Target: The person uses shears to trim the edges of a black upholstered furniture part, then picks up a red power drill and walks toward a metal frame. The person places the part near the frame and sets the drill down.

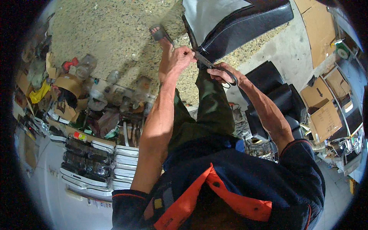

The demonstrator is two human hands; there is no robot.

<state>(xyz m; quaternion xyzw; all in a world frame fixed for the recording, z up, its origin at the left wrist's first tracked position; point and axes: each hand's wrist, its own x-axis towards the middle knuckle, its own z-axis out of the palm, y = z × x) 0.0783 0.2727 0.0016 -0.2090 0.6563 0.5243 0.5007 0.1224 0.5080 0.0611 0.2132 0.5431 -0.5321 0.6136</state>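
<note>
A pair of scissors [206, 62] with dark handles is in my right hand [221, 73], its fingers wrapped round the loops. The blades point up and left toward my left hand [181, 58]. My left hand's fingers are pinched together at the corner of a black leather-look cover [245, 32], close to the blade tips. What they pinch is too small to make out; thin pale threads seem to show beside it. The cover has a padded, stitched black border and a pale grey face [214, 17]. Its near corner lies over my knee, in front of my dark green trousers [212, 103].
Black padded pieces [268, 84] are stacked at my right, with cardboard boxes [324, 115] and shelving beyond. On the left stand clutter, plastic bags and an open carton [69, 86]. Below it are stacked white trays [124, 165]. My sandalled foot [158, 34] rests on the speckled floor [103, 34].
</note>
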